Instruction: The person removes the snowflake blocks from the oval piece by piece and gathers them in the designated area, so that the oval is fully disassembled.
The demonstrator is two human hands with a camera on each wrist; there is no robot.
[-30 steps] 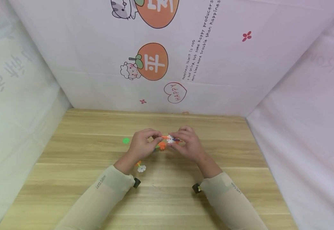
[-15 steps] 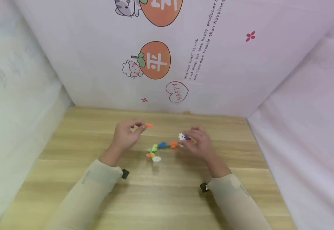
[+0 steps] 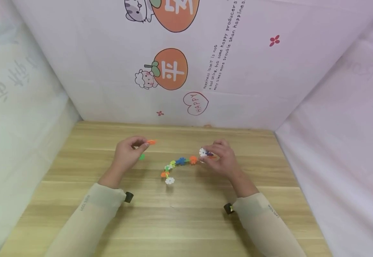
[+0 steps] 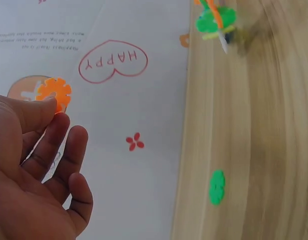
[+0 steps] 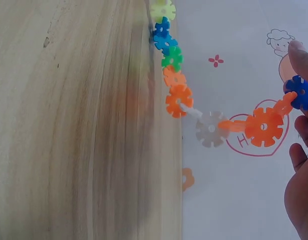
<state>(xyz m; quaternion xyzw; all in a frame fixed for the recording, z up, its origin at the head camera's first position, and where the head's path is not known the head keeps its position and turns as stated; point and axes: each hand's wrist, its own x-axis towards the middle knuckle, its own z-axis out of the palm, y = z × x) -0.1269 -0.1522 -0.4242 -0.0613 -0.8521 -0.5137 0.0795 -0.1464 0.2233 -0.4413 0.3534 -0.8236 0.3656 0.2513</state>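
Observation:
My left hand pinches a single orange notched plastic disc by its edge between thumb and index finger, apart from everything else. In my right hand is one end of a chain of interlocked snowflake discs. Thumb and fingers grip it near a blue disc, partly hidden by them, and a white disc sticks out at the fingertips. From there the chain curves left through orange, blue, yellow and green pieces to a white disc at the far end.
A loose green disc lies on the wooden table, just beyond the left hand in the head view. Behind the table rises a printed white cloth, with more white cloth at both sides.
Both hands were together at the chain a second ago. The left hand has drawn away to the left with the orange disc; the right has shifted slightly right with the chain, which now shows more.

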